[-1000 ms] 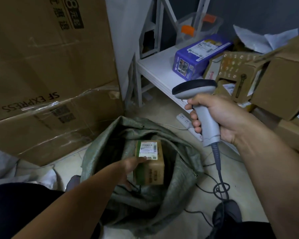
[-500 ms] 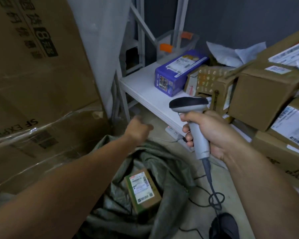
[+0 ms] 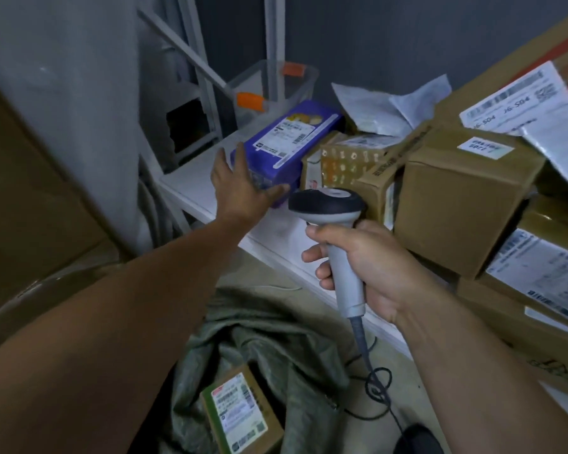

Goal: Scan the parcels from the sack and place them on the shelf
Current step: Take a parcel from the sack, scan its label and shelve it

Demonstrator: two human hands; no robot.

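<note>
Head view: left hand (image 3: pixel 240 188), fingers spread and holding nothing, is by the purple box (image 3: pixel 295 139) on the shelf (image 3: pixel 191 178). Right hand (image 3: pixel 374 270) grips the scanner (image 3: pixel 328 204). A parcel (image 3: pixel 240 414) lies in the sack (image 3: pixel 276 339) at 6 o'clock. Cartons (image 3: pixel 456 204) crowd the shelf toward 3 o'clock, and the board is bare toward 9.

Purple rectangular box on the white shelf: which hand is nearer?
Left. Left hand spreads at the near end of the purple box; right hand sits short of it, holding a grey scanner.
</note>
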